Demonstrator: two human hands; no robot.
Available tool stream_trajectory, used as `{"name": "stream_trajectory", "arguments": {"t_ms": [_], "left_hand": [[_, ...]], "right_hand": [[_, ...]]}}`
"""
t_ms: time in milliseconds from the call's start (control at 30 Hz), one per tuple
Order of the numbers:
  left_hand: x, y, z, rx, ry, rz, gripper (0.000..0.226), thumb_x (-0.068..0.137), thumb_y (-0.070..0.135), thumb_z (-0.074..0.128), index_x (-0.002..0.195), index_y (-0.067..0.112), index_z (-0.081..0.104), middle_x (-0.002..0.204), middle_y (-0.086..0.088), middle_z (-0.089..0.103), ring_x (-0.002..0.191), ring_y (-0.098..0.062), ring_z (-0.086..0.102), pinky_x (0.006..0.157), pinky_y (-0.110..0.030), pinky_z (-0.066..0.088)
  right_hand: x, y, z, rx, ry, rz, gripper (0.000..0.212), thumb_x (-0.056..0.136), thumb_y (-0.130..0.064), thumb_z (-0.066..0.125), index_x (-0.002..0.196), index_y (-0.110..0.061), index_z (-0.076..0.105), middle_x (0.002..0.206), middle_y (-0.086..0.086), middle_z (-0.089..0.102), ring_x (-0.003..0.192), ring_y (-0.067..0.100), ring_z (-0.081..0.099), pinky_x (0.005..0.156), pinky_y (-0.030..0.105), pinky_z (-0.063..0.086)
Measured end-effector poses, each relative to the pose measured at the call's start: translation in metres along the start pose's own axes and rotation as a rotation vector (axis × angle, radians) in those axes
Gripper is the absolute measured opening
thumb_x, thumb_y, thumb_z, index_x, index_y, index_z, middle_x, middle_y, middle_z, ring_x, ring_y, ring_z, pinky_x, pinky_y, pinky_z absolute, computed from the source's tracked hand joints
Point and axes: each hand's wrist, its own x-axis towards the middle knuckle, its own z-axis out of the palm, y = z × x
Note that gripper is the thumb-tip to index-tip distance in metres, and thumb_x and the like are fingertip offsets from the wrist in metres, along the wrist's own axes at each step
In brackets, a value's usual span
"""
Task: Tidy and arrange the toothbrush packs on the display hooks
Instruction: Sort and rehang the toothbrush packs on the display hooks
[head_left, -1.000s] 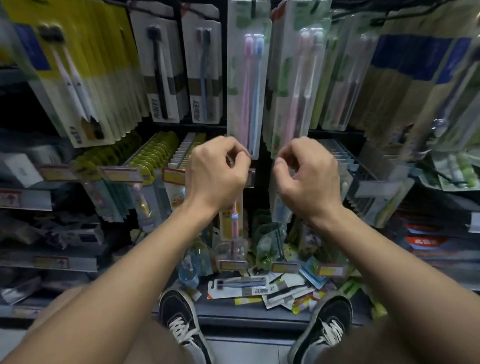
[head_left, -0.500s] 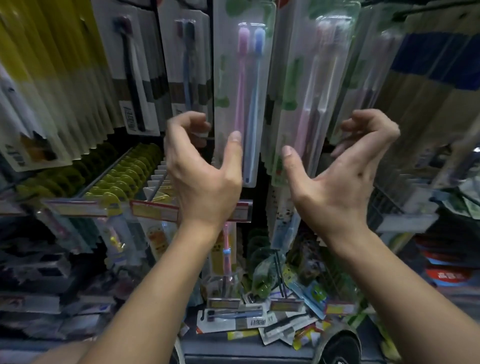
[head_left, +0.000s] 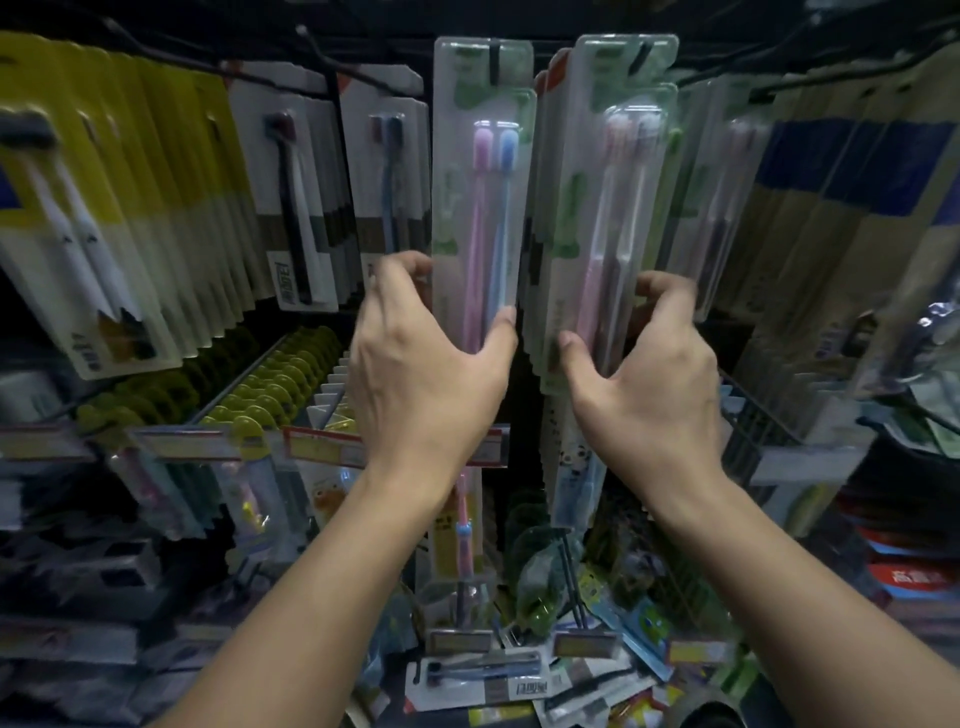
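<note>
- Left hand (head_left: 421, 374), centre of frame: grasps the lower part of a hanging clear pack (head_left: 480, 197) with 2 brushes, pink and blue; thumb on its right edge, fingers round its left edge.
- Right hand (head_left: 644, 384), right of centre: grasps the lower end of the neighbouring row of packs (head_left: 608, 208), thumb in front.
- Yellow packs (head_left: 130, 208), upper left.
- Loose packs (head_left: 488, 680), bottom centre, lying flat.

Two bare forearms reach into frame, sleeveless as far as the lower edge shows. The left hand (head_left: 426, 374) and right hand (head_left: 649, 379) carry no rings, gloves or bands, and both wrists are unadorned, without watch or bracelet.
</note>
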Motion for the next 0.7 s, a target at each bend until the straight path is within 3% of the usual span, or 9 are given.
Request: {"name": "stream_trajectory", "arguments": {"t_ms": [100, 267, 367, 467, 567, 633, 700], "left_hand": [[-0.0052, 0.0023, -0.0004, 0.025, 0.001, 0.002, 0.062, 0.084, 0.053, 0.077, 0.129, 0.019, 0.051, 0.118, 0.002, 0.062, 0.106, -0.020, 0.061, 0.087, -0.039, 0.053], [-0.0053, 0.0024, -0.0005, 0.003, -0.036, -0.025, 0.060, 0.086, 0.050, 0.077, 0.129, 0.018, 0.049, 0.118, 0.003, 0.060, 0.092, -0.009, 0.053, 0.075, -0.020, 0.038], [-0.0023, 0.0004, 0.0001, -0.073, -0.059, -0.035, 0.059, 0.086, 0.048, 0.077, 0.128, 0.021, 0.046, 0.111, 0.005, 0.063, 0.091, -0.013, 0.063, 0.072, -0.019, 0.045], [-0.0038, -0.0004, -0.0011, -0.122, -0.039, -0.047, 0.059, 0.087, 0.045, 0.078, 0.130, 0.022, 0.047, 0.107, 0.007, 0.065, 0.092, -0.014, 0.066, 0.078, -0.033, 0.057], [-0.0074, -0.0003, -0.0026, -0.133, -0.027, -0.022, 0.062, 0.088, 0.044, 0.078, 0.137, 0.021, 0.048, 0.115, 0.004, 0.066, 0.100, -0.016, 0.067, 0.085, -0.038, 0.058], [-0.0088, -0.0003, -0.0036, -0.125, -0.035, -0.007, 0.069, 0.090, 0.043, 0.077, 0.147, 0.020, 0.046, 0.131, 0.000, 0.066, 0.116, -0.019, 0.066, 0.098, -0.038, 0.057], [-0.0084, 0.0000, -0.0057, -0.104, -0.033, 0.001, 0.076, 0.092, 0.041, 0.076, 0.156, 0.019, 0.042, 0.149, 0.001, 0.059, 0.135, -0.015, 0.057, 0.112, -0.028, 0.047]], "right_hand": [[-0.0018, 0.0003, 0.0007, 0.014, -0.004, 0.005, 0.064, 0.091, -0.045, 0.072, 0.139, -0.016, 0.041, 0.096, 0.006, 0.070, 0.082, 0.030, 0.069, 0.069, 0.041, 0.055], [-0.0030, 0.0034, 0.0006, 0.049, -0.017, 0.006, 0.062, 0.092, -0.044, 0.070, 0.139, -0.015, 0.042, 0.088, 0.004, 0.069, 0.074, 0.028, 0.067, 0.062, 0.034, 0.046], [-0.0034, 0.0049, 0.0011, 0.068, -0.028, 0.009, 0.062, 0.093, -0.044, 0.070, 0.140, -0.015, 0.042, 0.084, 0.002, 0.065, 0.070, 0.026, 0.064, 0.061, 0.030, 0.039], [-0.0039, 0.0068, 0.0023, 0.080, -0.034, 0.002, 0.064, 0.094, -0.045, 0.069, 0.142, -0.015, 0.040, 0.086, 0.005, 0.068, 0.068, 0.025, 0.065, 0.060, 0.029, 0.040], [-0.0040, 0.0073, 0.0027, 0.074, -0.040, -0.021, 0.064, 0.095, -0.045, 0.067, 0.144, -0.017, 0.038, 0.088, 0.007, 0.070, 0.069, 0.025, 0.067, 0.059, 0.033, 0.049], [-0.0040, 0.0072, 0.0007, 0.073, -0.034, -0.039, 0.064, 0.095, -0.045, 0.067, 0.145, -0.018, 0.038, 0.091, 0.007, 0.071, 0.071, 0.026, 0.069, 0.061, 0.037, 0.054], [-0.0038, 0.0065, -0.0023, 0.083, -0.017, -0.060, 0.065, 0.095, -0.044, 0.067, 0.147, -0.019, 0.038, 0.095, 0.007, 0.072, 0.073, 0.025, 0.069, 0.062, 0.037, 0.055]]}}
